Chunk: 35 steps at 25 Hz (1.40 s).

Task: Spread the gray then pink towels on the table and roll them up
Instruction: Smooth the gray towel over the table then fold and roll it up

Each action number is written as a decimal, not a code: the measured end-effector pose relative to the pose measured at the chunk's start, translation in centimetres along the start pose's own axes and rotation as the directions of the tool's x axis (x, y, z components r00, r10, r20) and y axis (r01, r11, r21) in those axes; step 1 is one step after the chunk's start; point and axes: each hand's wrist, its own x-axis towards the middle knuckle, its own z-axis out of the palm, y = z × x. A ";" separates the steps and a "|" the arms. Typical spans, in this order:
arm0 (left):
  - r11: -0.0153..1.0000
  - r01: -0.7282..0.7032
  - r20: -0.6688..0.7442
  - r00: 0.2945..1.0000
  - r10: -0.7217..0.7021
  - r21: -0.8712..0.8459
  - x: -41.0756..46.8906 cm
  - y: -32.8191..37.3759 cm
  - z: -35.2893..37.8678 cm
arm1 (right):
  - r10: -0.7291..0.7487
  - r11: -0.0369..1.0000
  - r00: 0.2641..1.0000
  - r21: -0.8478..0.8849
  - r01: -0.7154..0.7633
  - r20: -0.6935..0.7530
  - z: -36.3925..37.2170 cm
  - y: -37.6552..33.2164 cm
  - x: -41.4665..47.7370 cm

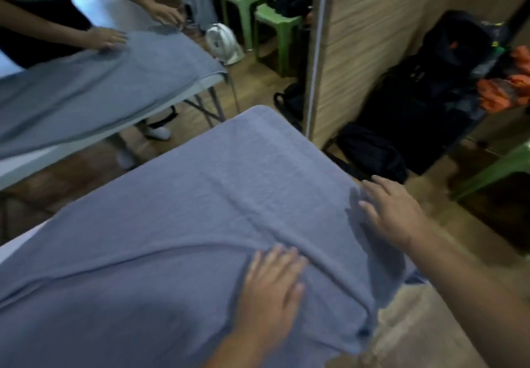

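The gray towel (200, 195) lies spread over the table, with a long crease running across it and its near right corner hanging off the edge. My left hand (272, 284) rests flat on the towel, fingers straight, just below the crease. My right hand (393, 210) lies with straight fingers on the towel's right edge. The table (11, 247) shows only as a white sliver at the left. No pink towel is in view.
A mirror (315, 52) ahead reflects the table, the gray towel and a person's two hands. Black bags (430, 95) and orange cloth (504, 86) sit on the floor at right. Green plastic chairs (493, 170) stand at right and, reflected, at the back. A small white fan (223, 42) shows in the reflection.
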 end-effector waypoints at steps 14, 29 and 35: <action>0.901 0.336 0.133 0.915 -0.382 0.276 -7.7 -6.2 -6.0 | -0.152 0.978 0.968 -0.111 0.176 0.200 3.7 -11.7 5.0; 0.693 0.700 -0.209 0.714 -0.668 0.174 -29.8 -43.6 -35.2 | -0.470 0.872 0.873 0.224 0.436 0.129 11.1 -57.2 -8.8; 0.684 0.642 0.089 0.704 -0.705 0.346 -29.9 -53.5 -39.4 | -0.515 0.856 0.851 0.118 0.503 0.107 14.0 -69.2 0.1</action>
